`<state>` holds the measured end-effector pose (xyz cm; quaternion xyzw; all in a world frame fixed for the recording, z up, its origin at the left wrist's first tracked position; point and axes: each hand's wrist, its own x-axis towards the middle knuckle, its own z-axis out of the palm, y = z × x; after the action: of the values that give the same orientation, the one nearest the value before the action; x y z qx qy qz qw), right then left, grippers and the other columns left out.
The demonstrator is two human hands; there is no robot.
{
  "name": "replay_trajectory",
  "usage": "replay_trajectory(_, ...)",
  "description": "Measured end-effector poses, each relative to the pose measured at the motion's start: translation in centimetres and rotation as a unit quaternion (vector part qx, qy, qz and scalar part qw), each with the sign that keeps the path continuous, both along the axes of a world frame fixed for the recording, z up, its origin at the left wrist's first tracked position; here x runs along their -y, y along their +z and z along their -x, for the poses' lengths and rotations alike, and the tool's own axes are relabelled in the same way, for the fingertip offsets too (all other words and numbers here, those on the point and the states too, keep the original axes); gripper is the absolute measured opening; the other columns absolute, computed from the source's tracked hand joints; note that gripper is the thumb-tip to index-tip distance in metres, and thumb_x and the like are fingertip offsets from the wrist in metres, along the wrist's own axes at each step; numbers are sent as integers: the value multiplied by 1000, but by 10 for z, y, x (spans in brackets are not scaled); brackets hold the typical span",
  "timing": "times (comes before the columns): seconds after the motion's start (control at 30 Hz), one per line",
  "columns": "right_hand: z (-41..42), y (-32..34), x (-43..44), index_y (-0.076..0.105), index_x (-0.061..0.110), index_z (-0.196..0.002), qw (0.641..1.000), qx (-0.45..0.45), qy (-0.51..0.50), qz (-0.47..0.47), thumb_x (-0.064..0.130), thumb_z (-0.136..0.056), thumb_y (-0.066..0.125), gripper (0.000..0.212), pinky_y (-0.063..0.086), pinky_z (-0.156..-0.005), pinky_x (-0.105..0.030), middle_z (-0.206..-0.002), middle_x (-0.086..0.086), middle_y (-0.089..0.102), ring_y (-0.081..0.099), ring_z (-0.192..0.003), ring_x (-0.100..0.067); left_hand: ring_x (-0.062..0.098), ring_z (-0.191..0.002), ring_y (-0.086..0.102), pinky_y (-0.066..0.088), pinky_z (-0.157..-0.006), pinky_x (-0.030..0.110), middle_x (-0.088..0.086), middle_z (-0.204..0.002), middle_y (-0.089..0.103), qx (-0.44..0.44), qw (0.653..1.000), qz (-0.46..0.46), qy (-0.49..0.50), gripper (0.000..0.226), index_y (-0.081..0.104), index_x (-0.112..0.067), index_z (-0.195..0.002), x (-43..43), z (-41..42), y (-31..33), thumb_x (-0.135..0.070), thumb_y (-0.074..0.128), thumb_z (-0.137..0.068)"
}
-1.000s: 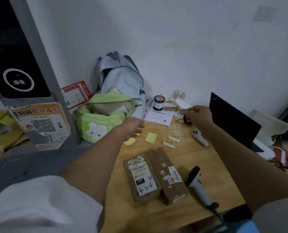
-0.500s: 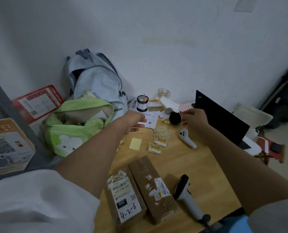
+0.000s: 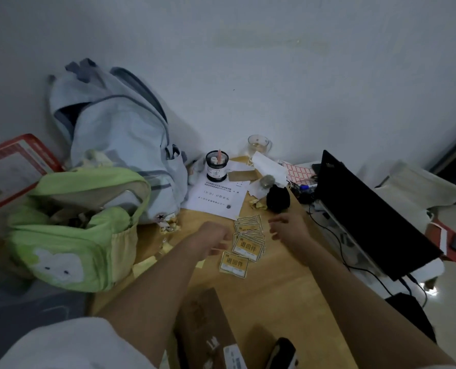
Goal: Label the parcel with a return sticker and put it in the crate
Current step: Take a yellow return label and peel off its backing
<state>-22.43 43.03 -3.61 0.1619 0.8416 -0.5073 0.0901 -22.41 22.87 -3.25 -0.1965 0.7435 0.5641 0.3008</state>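
Several yellow return stickers [image 3: 249,245] lie fanned out on the wooden table [image 3: 283,283], one loose sticker [image 3: 234,264] nearest me. My left hand [image 3: 213,239] hovers just left of the stack, fingers curled, holding nothing that I can see. My right hand [image 3: 288,227] hovers just right of the stack with fingers spread and empty. A brown cardboard parcel [image 3: 204,323] lies at the bottom of the view, partly hidden by my left forearm. No crate is in sight.
A green bag [image 3: 69,235] and a pale blue backpack [image 3: 120,134] fill the table's left side. A printed sheet [image 3: 216,199], black pen pot [image 3: 216,166], glass cup [image 3: 259,145] and black round object [image 3: 278,198] stand at the back. A black laptop [image 3: 368,217] sits right. A scanner handle [image 3: 281,354] lies at the bottom.
Both hands have drawn back from the rear of the table to the sticker stack. My right hand let go of the black object. The view has tilted toward the back of the table.
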Motion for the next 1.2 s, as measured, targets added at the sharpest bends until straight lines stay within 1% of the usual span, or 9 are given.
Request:
replay_trajectory(0.07,9,-18,-6,67,15,-89,999,42,10,-4,11,-90,53,15,47,-59,-24,-80,-6,66,60,-63,-15,19,-83,62,46,-66,28,8,-116,66,31,999,-4,-6,30,65,-6,-113,-7,8,-17,-19,54,-88)
replay_trajectory(0.23,28,-55,-22,67,1,-106,996,84,26,-12,7,-93,50,22,42,-52,-20,-77,-7,62,56,-61,-15,18,-78,61,45,-66,28,4,-98,63,81,996,5,-30,20,64,-8,-101,-24,33,-50,-17,54,-86)
replay_trajectory(0.37,41,-88,-21,66,0,-107,989,125,68,-30,10,-92,53,23,46,-59,-28,-85,-11,65,57,-64,-18,20,-69,52,43,-57,25,11,-93,56,86,995,35,-31,17,63,-4,-99,-34,45,-79,-11,54,-88)
replay_trajectory(0.53,54,-121,-13,73,-1,-86,978,102,110,-142,16,-84,62,20,35,-50,-22,-69,-11,65,51,-57,-13,20,-59,44,39,-60,30,13,-82,48,80,995,46,-23,5,58,-10,-84,-40,53,-112,-12,54,-86)
replay_trajectory(0.67,57,-137,-9,53,15,-54,961,117,142,-206,18,-76,66,25,34,-51,-25,-63,-5,56,51,-57,-17,24,-70,48,40,-61,30,15,-77,51,62,996,58,-6,8,57,-11,-77,-40,60,-126,-11,56,-85)
replay_trajectory(0.77,57,-143,-5,68,15,-68,960,109,136,-219,23,-76,69,12,48,-56,-29,-75,-3,70,65,-69,-19,24,-69,48,42,-60,31,14,-75,51,53,996,66,-10,13,54,-12,-72,-39,62,-131,-9,58,-84)
replay_trajectory(0.87,57,-144,0,73,16,-83,965,92,126,-210,26,-79,69,11,47,-60,-26,-84,0,72,66,-78,-18,21,-69,46,39,-61,29,12,-75,47,31,995,90,-28,16,51,-13,-71,-40,61,-135,-5,61,-81)
replay_trajectory(1.07,49,-148,1,75,13,-84,967,74,104,-222,22,-81,68,13,49,-64,-28,-90,-5,71,66,-81,-20,18,-82,53,43,-70,25,5,-86,55,-10,986,151,-69,22,53,-16,-68,-49,51,-134,-5,70,-77)
replay_trajectory(1.2,44,-139,-1,74,13,-83,965,54,102,-234,20,-81,64,12,44,-59,-28,-90,-2,63,62,-81,-19,20,-80,53,43,-67,26,-1,-74,51,-25,988,146,-51,33,48,-20,-63,-50,45,-134,-4,75,-72)
